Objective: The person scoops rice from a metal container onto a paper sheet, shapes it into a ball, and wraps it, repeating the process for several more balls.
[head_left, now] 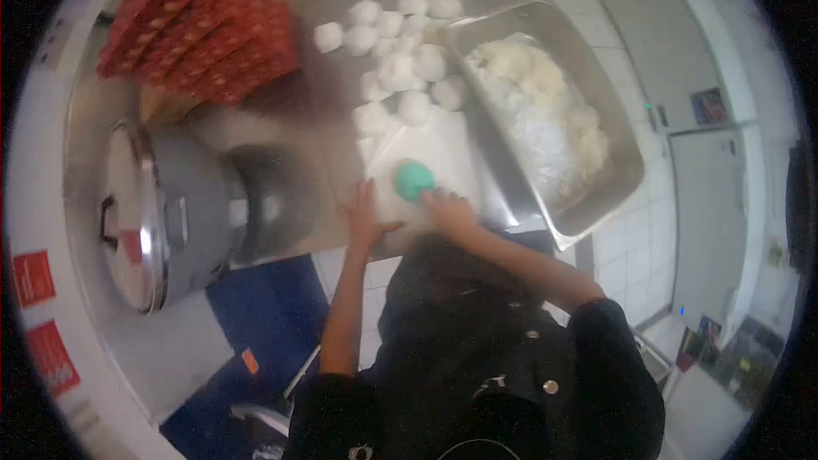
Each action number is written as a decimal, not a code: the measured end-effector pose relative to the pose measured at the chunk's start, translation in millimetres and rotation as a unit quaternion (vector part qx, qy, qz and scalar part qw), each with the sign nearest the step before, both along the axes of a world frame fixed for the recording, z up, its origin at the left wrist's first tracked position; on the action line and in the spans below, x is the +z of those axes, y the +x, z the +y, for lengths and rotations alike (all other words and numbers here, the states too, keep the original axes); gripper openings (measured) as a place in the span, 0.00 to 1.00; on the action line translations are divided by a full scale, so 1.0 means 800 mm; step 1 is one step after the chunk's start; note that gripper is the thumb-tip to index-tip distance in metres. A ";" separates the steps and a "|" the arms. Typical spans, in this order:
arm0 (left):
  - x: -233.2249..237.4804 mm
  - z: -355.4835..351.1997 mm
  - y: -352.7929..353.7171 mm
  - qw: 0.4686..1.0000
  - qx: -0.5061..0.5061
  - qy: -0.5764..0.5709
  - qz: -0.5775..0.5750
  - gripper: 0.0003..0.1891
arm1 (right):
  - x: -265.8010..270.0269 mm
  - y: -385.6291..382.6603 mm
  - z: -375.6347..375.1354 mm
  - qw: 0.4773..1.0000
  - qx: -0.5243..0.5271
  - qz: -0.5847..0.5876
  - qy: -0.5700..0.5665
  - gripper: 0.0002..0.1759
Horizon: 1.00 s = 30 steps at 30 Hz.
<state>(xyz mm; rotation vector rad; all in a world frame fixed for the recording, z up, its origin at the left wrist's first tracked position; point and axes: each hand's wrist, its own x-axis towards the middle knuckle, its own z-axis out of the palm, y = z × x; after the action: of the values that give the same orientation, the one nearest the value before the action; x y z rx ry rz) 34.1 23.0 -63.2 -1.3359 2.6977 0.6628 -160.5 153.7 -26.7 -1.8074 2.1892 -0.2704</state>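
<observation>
Nearest the camera is the person's dark clothing (477, 332), with light round buttons down the front. Beyond it, at the near part of the metal tabletop (328, 162), lies a white sheet (443, 149). The green piece (415, 181) is on this sheet, between the two hands. It is rounded, solid mint green and plain; blur hides its finer detail. The right hand (449, 213) touches its near right edge with bent fingers; whether the grip is clenched on it or only pressing, I cannot tell. The left hand (364, 215) is released, fingers spread, at the sheet's left edge. Roundish white lumps (397, 72) are piled at the sheet's far end. Right of them, a deep metal tray (591, 209) holds a pale, uneven mass (532, 77). A lidded pot (192, 213) and stacked red trays (204, 34) are to the left.
</observation>
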 end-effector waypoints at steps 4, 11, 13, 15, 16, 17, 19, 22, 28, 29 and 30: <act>0.001 -0.003 0.001 1.000 -0.011 0.010 -0.011 0.69 | 0.018 -0.001 -0.011 0.998 -0.051 -0.038 -0.001 0.15; 0.009 0.001 0.000 1.000 -0.012 -0.004 -0.016 0.68 | 0.198 -0.088 0.035 0.942 -0.166 -0.291 0.020 0.20; 0.000 -0.001 0.002 1.000 -0.007 0.008 -0.017 0.69 | 0.232 -0.146 0.077 0.945 -0.210 -0.243 0.055 0.22; -0.008 0.000 0.006 1.000 -0.011 -0.013 -0.004 0.69 | 0.252 -0.211 0.123 0.937 -0.285 -0.187 0.075 0.20; -0.009 0.002 0.007 1.000 -0.013 -0.025 0.001 0.70 | 0.233 -0.244 0.156 0.948 -0.293 -0.100 0.067 0.18; -0.005 0.004 0.006 0.999 -0.013 -0.031 0.013 0.69 | 0.233 -0.268 0.172 0.937 -0.308 0.003 0.165 0.18; 0.000 0.004 0.002 1.000 -0.006 -0.012 0.010 0.69 | 0.203 -0.302 0.206 0.920 -0.302 0.068 0.241 0.17; 0.002 0.003 -0.001 1.000 -0.002 0.001 -0.003 0.70 | 0.151 -0.317 0.226 0.910 -0.289 0.107 0.278 0.15; -0.005 0.002 0.000 1.000 -0.018 -0.024 -0.006 0.71 | 0.129 -0.304 0.210 0.906 -0.262 0.066 0.326 0.11; -0.007 0.003 0.000 1.000 -0.016 -0.024 -0.003 0.71 | 0.127 -0.300 0.210 0.905 -0.266 0.062 0.328 0.11; -0.006 0.004 -0.002 1.000 -0.015 -0.022 -0.014 0.71 | 0.126 -0.298 0.210 0.907 -0.257 0.057 0.328 0.11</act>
<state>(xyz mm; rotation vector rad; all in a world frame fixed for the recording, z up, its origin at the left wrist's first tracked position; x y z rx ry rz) 32.9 26.0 -67.9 -1.3013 2.7191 0.5815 -399.2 321.3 73.9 -0.8930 2.3975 0.4379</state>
